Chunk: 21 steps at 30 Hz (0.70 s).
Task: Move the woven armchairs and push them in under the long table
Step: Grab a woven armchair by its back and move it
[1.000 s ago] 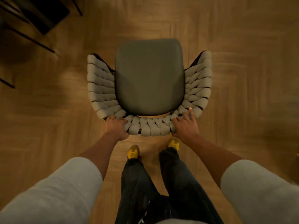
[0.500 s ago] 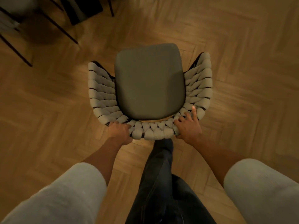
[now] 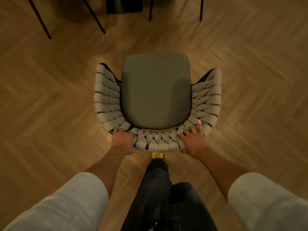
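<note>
**Armchair brought nearer the dark legs ahead**

The woven armchair [image 3: 206, 97] is held by its curved back, the grey seat cushion [image 3: 156, 90] facing away from the person. The back rim is gripped at its left corner by the left hand [image 3: 123, 142], fingers curled over the weave. The right corner is gripped by the right hand [image 3: 192, 141], most fingers curled over the rim and the index finger laid straight along the straps.

Compared with a second ago, both grips are unchanged, but the thin dark legs [image 3: 94, 18] at the top edge are seen further into the frame and nearer the chair. Only one yellow shoe [image 3: 156, 155] is shown now, where two were seen before, so a step is judged to be in progress. The chair stands over open herringbone floor [image 3: 50, 100], well apart from those legs; whether they belong to the long table cannot be told. The push-in is judged not yet begun.

No brand, label or writing can be read
</note>
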Each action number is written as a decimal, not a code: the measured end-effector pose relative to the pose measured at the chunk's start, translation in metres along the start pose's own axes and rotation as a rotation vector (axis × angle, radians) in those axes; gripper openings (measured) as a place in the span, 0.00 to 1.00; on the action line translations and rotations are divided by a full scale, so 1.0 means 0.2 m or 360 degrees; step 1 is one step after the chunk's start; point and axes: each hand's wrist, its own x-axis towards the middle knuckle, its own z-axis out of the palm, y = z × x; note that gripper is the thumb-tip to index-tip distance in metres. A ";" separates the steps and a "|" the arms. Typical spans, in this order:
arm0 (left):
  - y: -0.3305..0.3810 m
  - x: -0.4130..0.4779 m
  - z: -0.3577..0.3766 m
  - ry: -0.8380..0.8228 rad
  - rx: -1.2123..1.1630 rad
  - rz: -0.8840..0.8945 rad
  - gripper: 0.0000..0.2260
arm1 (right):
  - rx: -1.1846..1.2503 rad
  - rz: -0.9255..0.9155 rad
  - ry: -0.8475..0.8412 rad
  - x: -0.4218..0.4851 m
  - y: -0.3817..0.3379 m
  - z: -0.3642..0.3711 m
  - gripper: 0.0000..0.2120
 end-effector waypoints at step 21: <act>0.11 0.43 -0.49 0.0045 -0.0324 -0.0244 0.26 | -0.0136 -0.0323 0.0026 0.54 0.69 -0.42 0.32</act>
